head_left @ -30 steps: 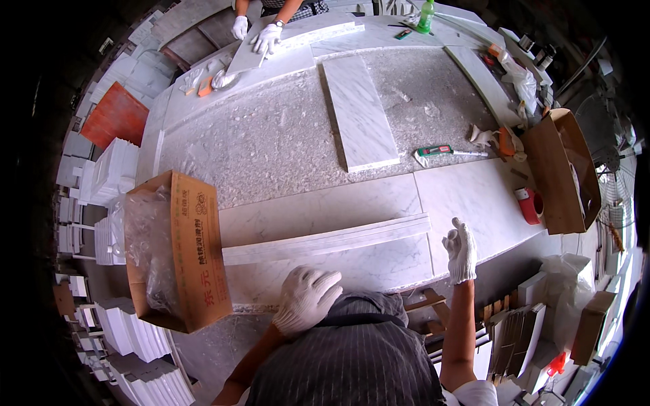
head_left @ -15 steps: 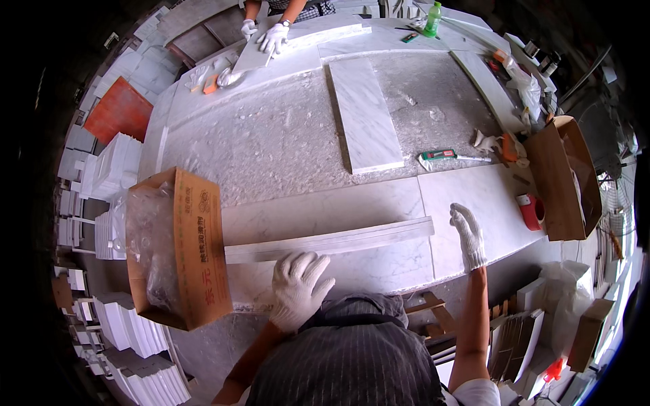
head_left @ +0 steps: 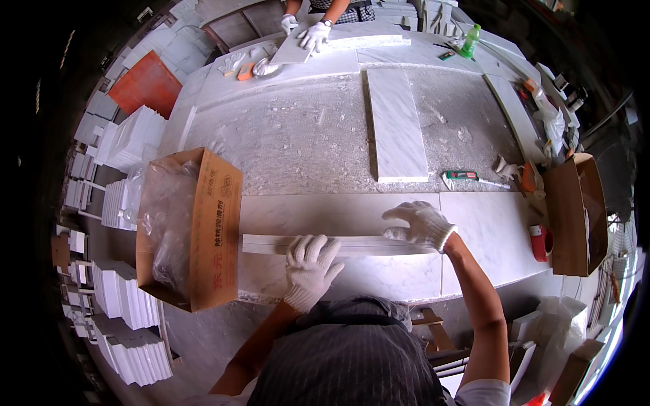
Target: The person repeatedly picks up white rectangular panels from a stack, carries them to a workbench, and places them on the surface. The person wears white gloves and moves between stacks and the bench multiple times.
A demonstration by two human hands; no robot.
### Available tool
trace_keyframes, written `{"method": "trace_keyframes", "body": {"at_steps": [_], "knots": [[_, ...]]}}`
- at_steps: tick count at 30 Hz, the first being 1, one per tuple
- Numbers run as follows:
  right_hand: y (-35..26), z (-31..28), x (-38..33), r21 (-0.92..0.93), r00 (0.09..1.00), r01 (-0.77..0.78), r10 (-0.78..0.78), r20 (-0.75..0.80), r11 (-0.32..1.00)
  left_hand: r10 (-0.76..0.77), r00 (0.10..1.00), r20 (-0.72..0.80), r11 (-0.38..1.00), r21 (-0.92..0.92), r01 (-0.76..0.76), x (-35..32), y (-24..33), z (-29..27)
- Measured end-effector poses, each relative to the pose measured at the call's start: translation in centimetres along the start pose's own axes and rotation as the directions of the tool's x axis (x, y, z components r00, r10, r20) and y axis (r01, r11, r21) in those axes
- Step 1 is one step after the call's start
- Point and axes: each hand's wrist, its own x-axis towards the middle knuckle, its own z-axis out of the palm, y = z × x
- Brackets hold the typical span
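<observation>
1. Hands first: both gloved in white, both resting on the same narrow marble strip (head_left: pixel 338 244) at the near edge of the workbench (head_left: pixel 305 135).
2. Left hand (head_left: pixel 309 260): fingers spread and laid flat, palm down on the strip approx. at its middle. Nothing clasped; it presses on top, fingers not curled round an edge as far as the view shows.
3. Right hand (head_left: pixel 420 224): at the strip's right end, fingers loosely bent, fingertips touching the strip's top. Whether thumb hooks under the end – can't tell, hidden by the glove.
4. Strip lies lengthwise, left to right, on top of a wider pale slab (head_left: pixel 338 213); its left end stops just beside the cardboard box (head_left: pixel 203 230).
5. Box stands open w/ clear plastic liner (head_left: pixel 166 216) bunched inside, at the bench's left corner, near the left hand but not touching it.
6. Farther back: long marble plank (head_left: pixel 396 122) lying crosswise to the strip, well apart from both hands.
7. Green-handled tool (head_left: pixel 467 176) lies right of that plank, near the right hand but apart.
8. Far end of bench: another person's gloved hands (head_left: pixel 311 34) on a flat slab; green bottle (head_left: pixel 470 42) to the right of them.
9. Stacks of white tiles (head_left: pixel 132 311) on the floor at left.
</observation>
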Motion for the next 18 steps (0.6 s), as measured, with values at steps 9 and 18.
{"method": "trace_keyframes", "body": {"at_steps": [9, 18], "knots": [[1.1, 2.1, 3.2, 0.055, 0.975, 0.096, -0.105, 0.196, 0.994, -0.037, 0.996, -0.087, 0.999, -0.042, 0.033, 0.1, -0.1, 1.0], [1.8, 2.5, 3.9, 0.138, 0.956, 0.101, -0.134, 0.263, 0.985, -0.007, 0.995, -0.097, 0.999, -0.05, 0.002, 0.6, -0.3, 0.4]]}}
